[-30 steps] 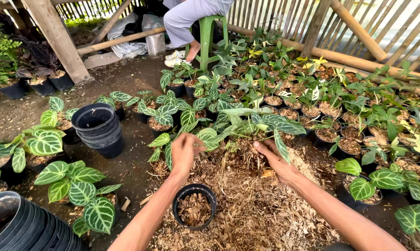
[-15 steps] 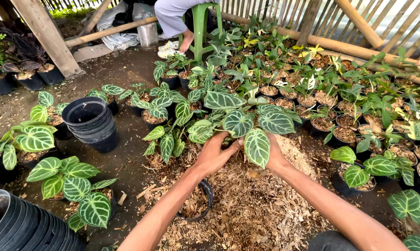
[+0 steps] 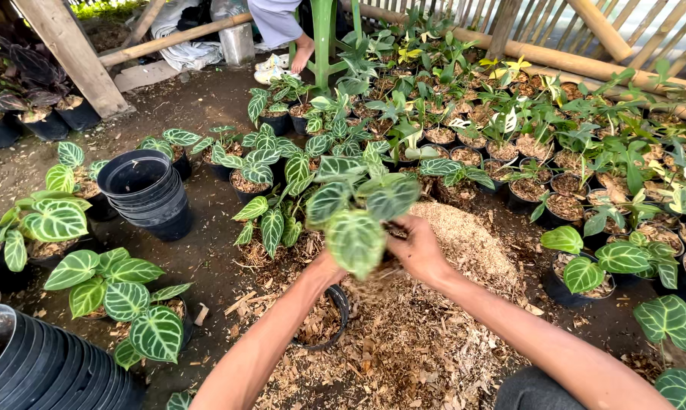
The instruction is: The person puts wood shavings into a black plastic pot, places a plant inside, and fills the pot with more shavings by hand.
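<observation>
Leaves hide the left hand (image 3: 329, 267), probably gripping the seedling (image 3: 356, 228) with the right hand (image 3: 417, 250), now raised above the black pot (image 3: 329, 319).

Green white-veined leaves (image 3: 356, 239); black pot (image 3: 335, 315); green stool (image 3: 324, 34).

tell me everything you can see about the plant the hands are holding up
The plant is small and bare-rooted, with several heart-shaped green leaves marked by pale, almost white veins. One large leaf hangs forward and hides part of the left hand. The right hand grips its base, where dark soil and roots show. The left hand seems to touch it too, though the contact is hidden. It is held upright above a black pot that sits in a heap of wood shavings.
</observation>
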